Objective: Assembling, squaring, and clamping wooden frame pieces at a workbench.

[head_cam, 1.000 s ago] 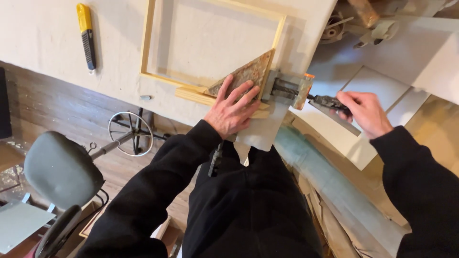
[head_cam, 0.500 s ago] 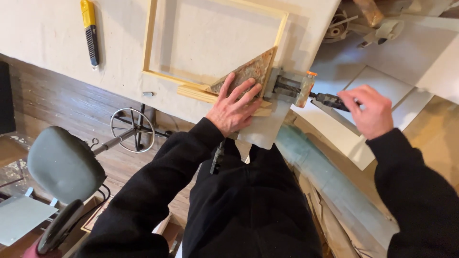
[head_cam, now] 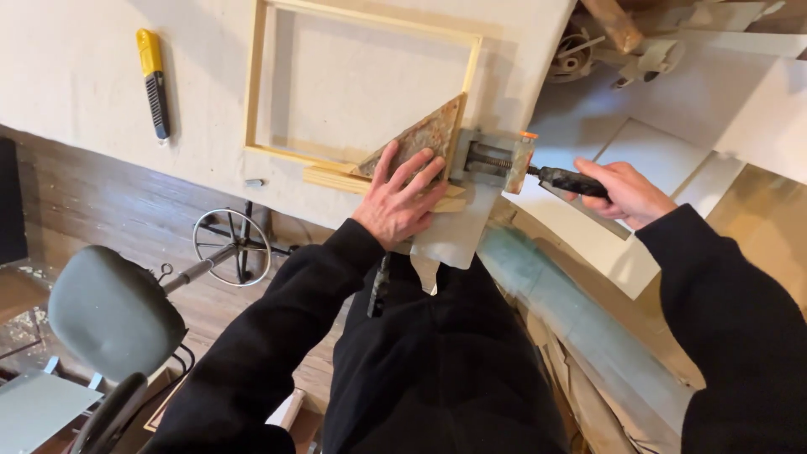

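Leftmost, a yellow utility knife (head_cam: 153, 81) is seen lying well apart from the work, near the left end of the desk (head_cam: 76, 126), its length running away from the near edge. Further right, a pale wooden frame (head_cam: 361, 88) is laid flat on the desk, and its near right corner is covered by a mottled triangular block (head_cam: 420, 139) that sits close to the desk's near edge. On that block and on the wooden strip below it the left hand (head_cam: 399, 202) is spread flat, fingers splayed and pressed down; nothing is enclosed by it, so it is a holding-down contact, not a grip. Just beside it to the right, a metal clamp (head_cam: 492, 160) is set against the block at the frame's corner, at the desk's near right corner. From the clamp a dark handle (head_cam: 567, 180) juts out past the desk's edge, its long axis running roughly left to right and dipping slightly toward the person. Around the outer end of that handle the right hand (head_cam: 626, 193) is closed, so the grip is shut on the handle. The clamp body therefore lies directly left of the right hand, along the handle's axis, between the two hands, and the left hand is the nearer to the frame corner.
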